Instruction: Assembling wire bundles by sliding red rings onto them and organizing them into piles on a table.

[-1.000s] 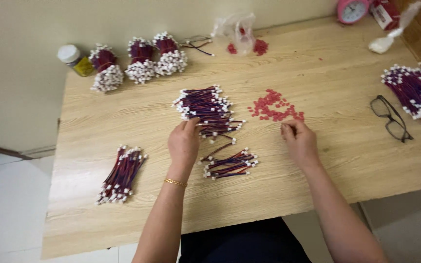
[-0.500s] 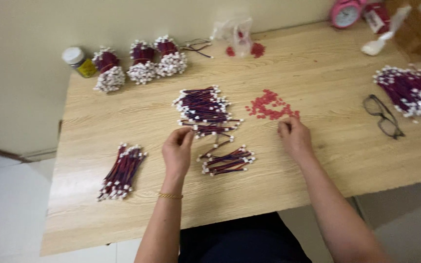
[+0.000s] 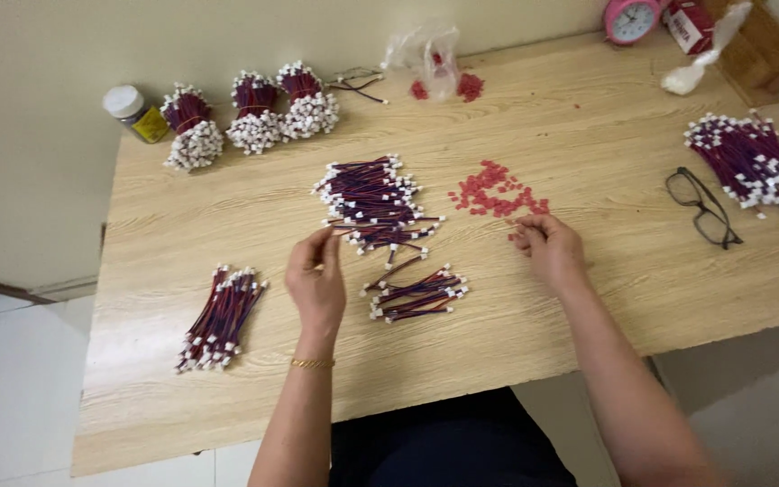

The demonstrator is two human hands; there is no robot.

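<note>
My left hand (image 3: 316, 278) is pinched on the white end of a red-and-blue wire at the near edge of the loose wire pile (image 3: 373, 198). My right hand (image 3: 548, 248) rests by the scatter of small red plastic pieces (image 3: 496, 194), its fingertips closed on one of them. Between my hands lies a small bunch of finished wires (image 3: 416, 295) with white connectors.
A wire bundle (image 3: 220, 316) lies at the near left. Three tied bundles (image 3: 250, 113) and a yellow jar (image 3: 135, 112) stand at the back left. Black glasses (image 3: 701, 207) and a big wire heap (image 3: 755, 167) sit on the right; a pink clock (image 3: 631, 18) and a plastic bag (image 3: 430, 54) are at the back.
My left hand has lifted off the pile's edge, drawing one wire towards me. My right hand has picked at the red pieces. The view has shifted slightly.
</note>
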